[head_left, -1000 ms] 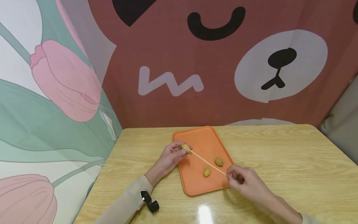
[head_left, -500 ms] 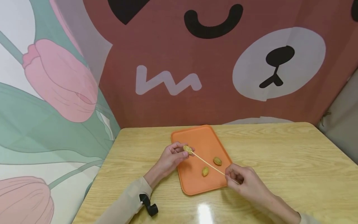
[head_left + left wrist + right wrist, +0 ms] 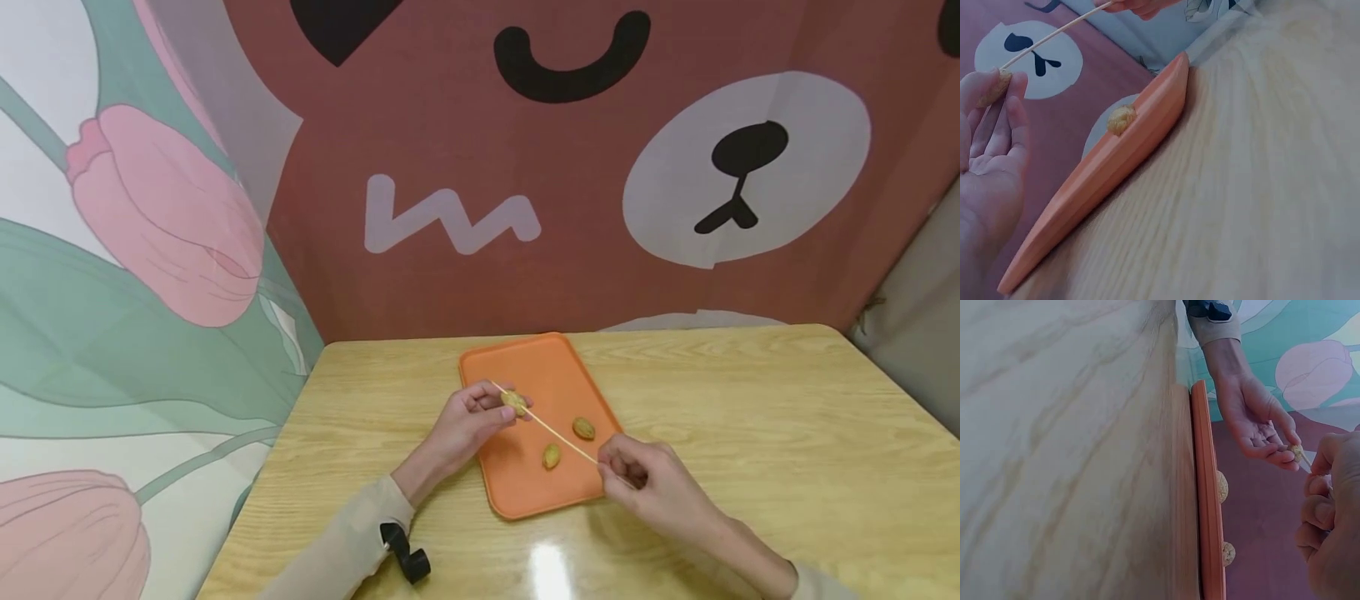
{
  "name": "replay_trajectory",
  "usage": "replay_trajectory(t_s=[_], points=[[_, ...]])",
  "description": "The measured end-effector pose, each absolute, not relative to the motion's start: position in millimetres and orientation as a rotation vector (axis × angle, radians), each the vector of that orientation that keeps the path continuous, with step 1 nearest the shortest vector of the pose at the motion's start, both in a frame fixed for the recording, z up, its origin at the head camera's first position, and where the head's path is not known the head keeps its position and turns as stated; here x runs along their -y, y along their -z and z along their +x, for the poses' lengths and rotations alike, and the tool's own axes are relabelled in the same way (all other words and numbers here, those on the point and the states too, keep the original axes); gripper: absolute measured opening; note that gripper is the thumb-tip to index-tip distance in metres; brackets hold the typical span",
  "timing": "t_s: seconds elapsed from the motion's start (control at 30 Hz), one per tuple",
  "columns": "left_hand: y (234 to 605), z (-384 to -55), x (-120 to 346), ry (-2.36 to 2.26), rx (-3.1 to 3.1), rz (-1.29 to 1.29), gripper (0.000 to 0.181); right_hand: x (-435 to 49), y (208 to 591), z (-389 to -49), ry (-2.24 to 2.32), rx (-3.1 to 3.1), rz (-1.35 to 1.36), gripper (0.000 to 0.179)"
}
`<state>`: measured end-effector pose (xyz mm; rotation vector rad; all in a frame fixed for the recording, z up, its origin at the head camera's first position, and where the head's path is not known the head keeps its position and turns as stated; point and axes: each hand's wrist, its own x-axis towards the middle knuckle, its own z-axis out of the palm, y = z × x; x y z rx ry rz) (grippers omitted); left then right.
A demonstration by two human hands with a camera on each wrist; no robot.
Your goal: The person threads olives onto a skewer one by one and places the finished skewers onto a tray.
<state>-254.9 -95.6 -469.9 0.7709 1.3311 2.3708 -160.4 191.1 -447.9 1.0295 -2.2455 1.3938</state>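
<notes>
My left hand [image 3: 465, 427] pinches a wrinkled, yellow-brown oval fruit-like piece [image 3: 514, 402] between thumb and fingers, above the tray's left side. A thin pale skewer [image 3: 558, 435] runs through this piece, its tip showing on the far side in the head view. At the skewer's other end, my right hand [image 3: 663, 485] grips it with curled fingers, near the tray's right edge. Two similar pieces, one farther back [image 3: 583, 428] and one nearer [image 3: 551, 456], lie on the orange tray [image 3: 517, 492]. In the left wrist view the held piece [image 3: 996, 89] is partly covered by fingers.
The tray sits on a light wood-grain table [image 3: 750, 417]. Behind stands a brown bear-print backdrop [image 3: 450, 292], with a tulip-print cloth [image 3: 180, 225] on the left. A black device [image 3: 405, 554] is strapped at the left sleeve.
The skewer has gone deeper, and its tip now sticks out past the piece. My left hand has shifted slightly right, and my right hand slightly left, bringing them closer together.
</notes>
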Motion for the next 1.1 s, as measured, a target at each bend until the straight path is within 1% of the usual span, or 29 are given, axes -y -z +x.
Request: replay_trajectory(t_s=[0.23,0.47,0.6,0.8,1.1], points=[[463.0,-252.2,96.3,-2.371,-1.44,0.787,0.017,-180.6,439.7,-168.4,-1.42,2.264,1.054,0.039],[456.1,-254.2,98.4,-2.406,-1.424,0.783,0.013,-169.2,428.7,-182.7,-1.431,2.235,1.087,0.036],[452.8,-257.0,101.5,-2.41,-1.418,0.812,0.016,-163.0,424.1,-187.9,-1.437,2.237,1.088,0.036],[450.2,-259.8,104.3,-2.397,-1.429,0.848,0.019,-156.1,422.3,-191.3,-1.466,2.246,1.082,0.033],[450.4,-254.9,102.7,-2.321,-1.511,0.817,0.016,-145.7,426.8,-198.6,-1.519,2.219,1.076,0.03]])
